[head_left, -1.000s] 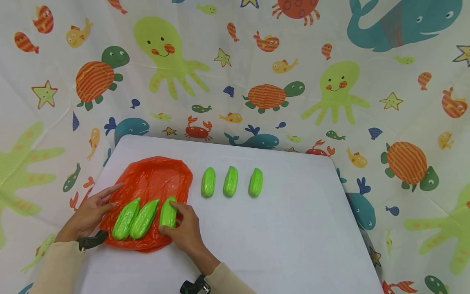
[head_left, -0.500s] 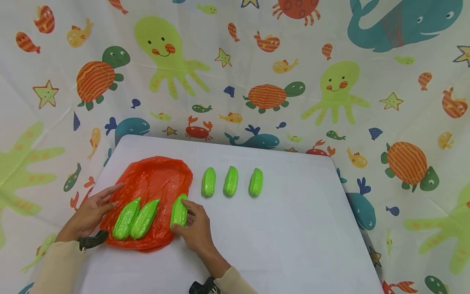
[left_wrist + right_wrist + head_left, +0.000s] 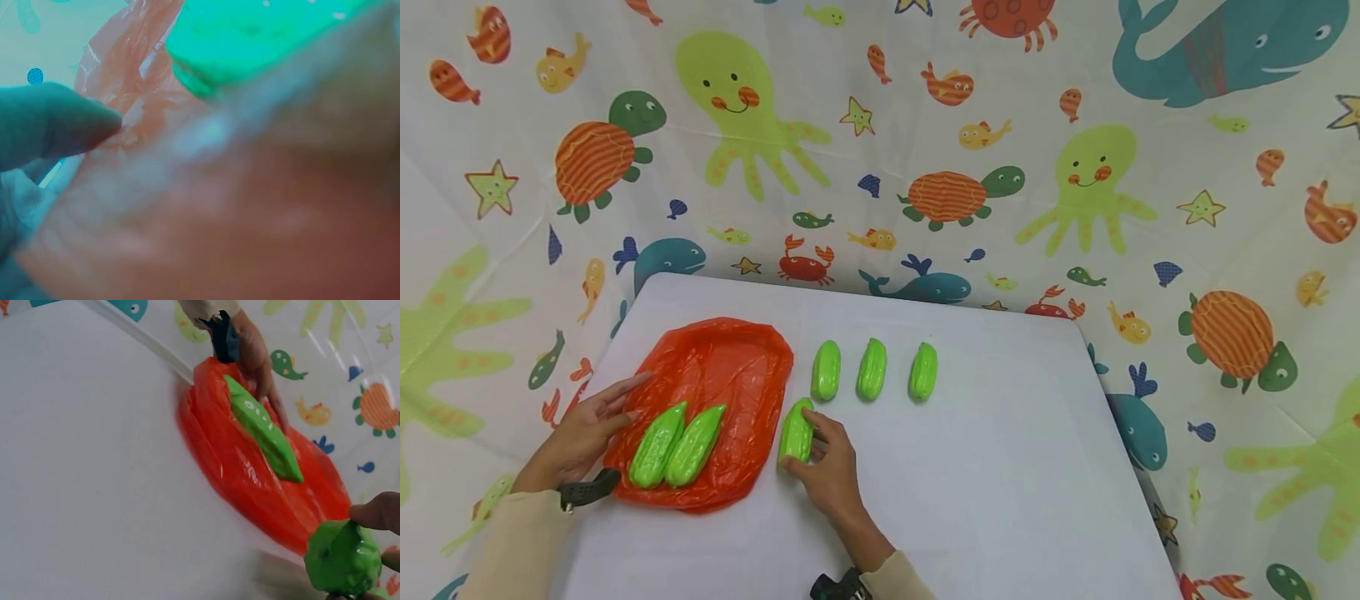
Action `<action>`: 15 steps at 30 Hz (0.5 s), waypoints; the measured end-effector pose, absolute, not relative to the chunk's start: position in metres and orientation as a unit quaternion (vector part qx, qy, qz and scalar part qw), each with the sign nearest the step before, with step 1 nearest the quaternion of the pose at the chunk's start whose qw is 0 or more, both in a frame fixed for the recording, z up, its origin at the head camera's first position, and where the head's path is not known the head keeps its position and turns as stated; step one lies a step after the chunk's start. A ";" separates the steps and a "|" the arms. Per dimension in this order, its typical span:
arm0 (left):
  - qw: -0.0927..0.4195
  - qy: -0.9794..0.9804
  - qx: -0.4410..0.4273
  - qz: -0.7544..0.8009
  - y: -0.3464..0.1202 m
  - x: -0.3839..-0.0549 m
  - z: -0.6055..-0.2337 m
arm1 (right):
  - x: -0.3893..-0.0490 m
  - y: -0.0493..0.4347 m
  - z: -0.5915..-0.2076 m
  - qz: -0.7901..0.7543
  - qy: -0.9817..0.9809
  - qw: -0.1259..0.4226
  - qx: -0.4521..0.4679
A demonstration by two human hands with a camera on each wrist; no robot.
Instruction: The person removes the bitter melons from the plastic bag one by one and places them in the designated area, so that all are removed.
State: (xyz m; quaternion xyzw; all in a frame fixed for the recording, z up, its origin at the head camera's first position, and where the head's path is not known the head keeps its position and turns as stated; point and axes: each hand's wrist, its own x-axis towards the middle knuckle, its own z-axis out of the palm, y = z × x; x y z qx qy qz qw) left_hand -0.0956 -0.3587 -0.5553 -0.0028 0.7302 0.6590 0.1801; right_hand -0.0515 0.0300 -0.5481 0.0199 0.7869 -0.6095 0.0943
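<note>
In the head view my right hand (image 3: 829,462) grips a long, ridged green toy gourd (image 3: 795,433) between thumb and fingers, just right of the red plastic bag (image 3: 730,367). The gourd's rounded end (image 3: 342,557) shows at lower right in the right wrist view. Two more green toy gourds (image 3: 657,446) (image 3: 696,447) lie on the bag, side by side. At its left edge my left hand (image 3: 580,433) rests with fairly straight fingers, thumb on the plastic. The left wrist view shows a fingertip (image 3: 103,122) touching the plastic; blurred bag film covers much of that view.
Three smaller-looking green toy gourds (image 3: 826,371) (image 3: 872,369) (image 3: 922,372) stand in a row behind and right of the bag, on the white table (image 3: 1000,467). Behind the table hangs a cloth (image 3: 865,225) printed with sea animals.
My right hand has moved rightward with the gourd, from over the bag to beyond its right edge. The left hand and the other gourds have stayed put.
</note>
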 end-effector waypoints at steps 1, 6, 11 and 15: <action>0.181 0.733 -0.006 0.656 -0.359 -0.096 -0.555 | -0.052 0.031 -0.549 -0.609 0.788 0.092 0.022; 0.184 0.749 -0.018 0.636 -0.358 -0.098 -0.557 | -0.052 0.037 -0.553 -0.608 0.788 0.088 0.034; 0.188 0.741 -0.011 0.644 -0.359 -0.098 -0.557 | -0.052 0.043 -0.555 -0.615 0.782 0.091 0.051; 0.189 0.737 -0.009 0.649 -0.358 -0.097 -0.557 | -0.051 0.047 -0.557 -0.617 0.780 0.088 0.055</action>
